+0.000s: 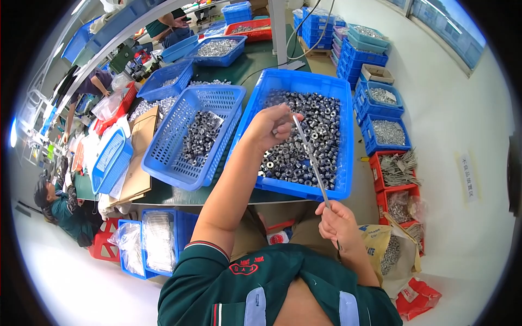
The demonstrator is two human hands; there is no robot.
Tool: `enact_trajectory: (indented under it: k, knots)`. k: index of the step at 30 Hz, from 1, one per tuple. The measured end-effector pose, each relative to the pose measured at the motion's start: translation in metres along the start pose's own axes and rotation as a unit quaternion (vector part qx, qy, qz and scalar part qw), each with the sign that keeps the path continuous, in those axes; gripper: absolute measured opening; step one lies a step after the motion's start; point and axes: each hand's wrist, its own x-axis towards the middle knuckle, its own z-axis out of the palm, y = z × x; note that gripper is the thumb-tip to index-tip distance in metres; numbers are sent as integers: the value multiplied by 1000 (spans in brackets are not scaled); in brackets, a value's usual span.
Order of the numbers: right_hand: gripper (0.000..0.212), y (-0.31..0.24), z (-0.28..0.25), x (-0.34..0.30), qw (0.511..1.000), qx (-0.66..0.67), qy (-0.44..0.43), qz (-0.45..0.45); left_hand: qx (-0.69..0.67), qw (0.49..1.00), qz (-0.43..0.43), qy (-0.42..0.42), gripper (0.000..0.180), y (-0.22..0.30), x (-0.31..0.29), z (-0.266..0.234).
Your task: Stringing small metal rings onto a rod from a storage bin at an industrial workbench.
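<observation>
A thin metal rod point(311, 155) slants over the near part of a big blue bin point(348, 146). My right hand point(337, 225) is closed round its lower end, just in front of the bin. Above the bin, my left hand point(274, 127) has its fingers curled in by the rod's upper tip. A small shiny metal piece shows among those fingers, partly hidden; it looks like a nut. Many loose dark and silvery metal nuts point(304, 146) fill the bin below. Left of it, a blue perforated basket point(163, 146) holds a smaller heap of nuts point(201, 138).
Flattened cardboard point(142, 155) and another blue basket point(111, 163) lie on the green table's left. Filled trays point(217, 49) stand farther back. Along the right wall are stacked blue crates point(372, 138) and red bins point(383, 179) of metal parts. Co-workers point(68, 209) are at the left.
</observation>
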Motion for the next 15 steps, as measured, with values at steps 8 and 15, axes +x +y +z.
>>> enact_trajectory:
  k: [8,15]
  knots:
    - [19,4,-4,-3,1000,4,-26,3,54,992,2,-112,35,-3,2,-5]
    - [19,0,-3,-2,1000,-16,-17,3,93,991,10,-97,34,-4,4,2]
